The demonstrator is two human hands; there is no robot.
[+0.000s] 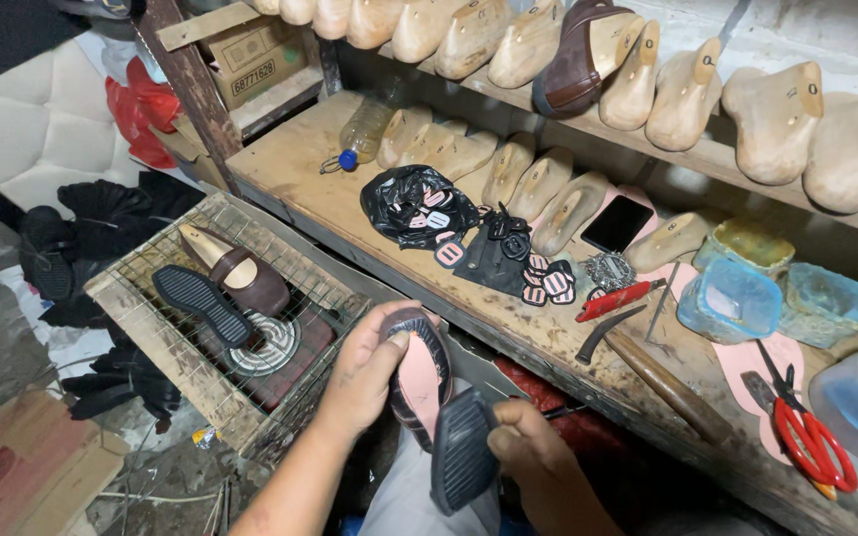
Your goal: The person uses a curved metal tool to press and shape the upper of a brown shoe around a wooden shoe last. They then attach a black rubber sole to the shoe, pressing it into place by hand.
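Head view shows the left hand (pixel 364 372) gripping a pink-lined black shoe upper (pixel 419 372). The right hand (pixel 528 452) pinches a ribbed black rubber sole (pixel 461 452) just beside it, above a cluttered wooden workbench (pixel 300 179).

A pink-lined shoe piece with a dark rim (pixel 419 372) stood tilted, its inside showing; just beside it, a black ribbed sole (pixel 462 450) leaned upright, tread outward.

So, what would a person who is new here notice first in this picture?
Probably the rows of pale wooden shoe forms on the shelves along the top. Next, low in the middle, the left hand grips a shoe with a pink insole, and the right hand holds a black ribbed sole. Red scissors lie on the cluttered workbench at the right.
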